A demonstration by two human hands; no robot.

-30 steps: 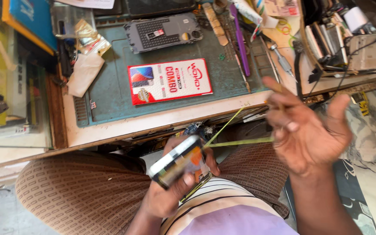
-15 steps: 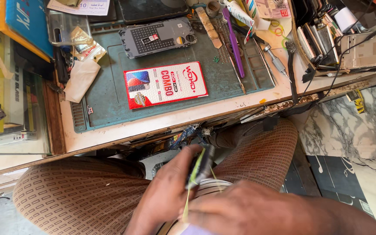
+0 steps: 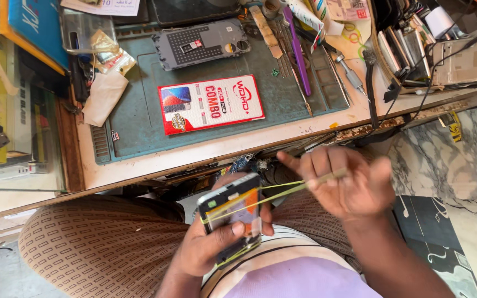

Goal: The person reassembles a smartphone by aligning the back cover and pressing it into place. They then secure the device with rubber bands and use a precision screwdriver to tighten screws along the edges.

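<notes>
Head view shows your left hand [image 3: 208,245] gripping a phone [image 3: 233,212] over your lap, thumb pressed on its face. A yellow-green rubber band [image 3: 282,190] wraps the phone and stretches rightward to your right hand [image 3: 349,185], whose fingers pinch it taut. Above, a red packet [image 3: 211,104] lies on the green mat [image 3: 139,118].

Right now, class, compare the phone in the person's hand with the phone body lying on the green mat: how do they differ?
The held phone is gripped upright in the left hand; the grey phone body lies flat on the green mat, untouched. The held phone has a yellow-green rubber band around it, stretched by the right hand; the grey one has none. Both are flat, rectangular phone parts.
</notes>
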